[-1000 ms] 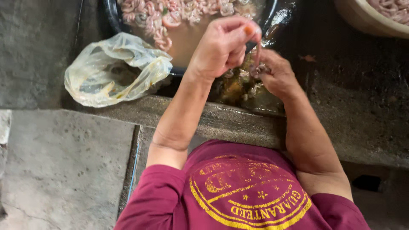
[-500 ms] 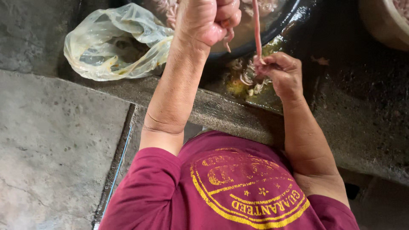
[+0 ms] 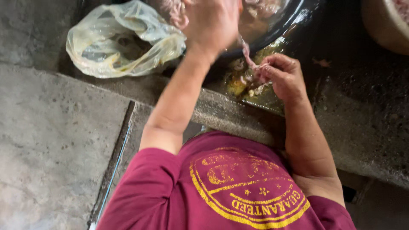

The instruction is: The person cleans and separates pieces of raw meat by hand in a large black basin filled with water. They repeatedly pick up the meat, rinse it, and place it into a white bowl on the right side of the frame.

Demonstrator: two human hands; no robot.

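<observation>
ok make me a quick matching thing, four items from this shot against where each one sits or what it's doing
Things:
1. left hand
2. right hand
3. plastic bag
4. dark basin

States:
A. crumpled, lying at far left on the concrete
B. raised high, pulling up a pink strip
C. behind both hands, holding pink meat in liquid
D. low over the wet ledge, fingers pinching the pink strip

Pairs: 1-B, 2-D, 3-A, 4-C

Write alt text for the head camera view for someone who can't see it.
Seen from above, a person's raised left hand and lower right hand stretch a thin pink strip of offal over a dark basin on a wet concrete ledge. A crumpled clear plastic bag lies to the left.
</observation>
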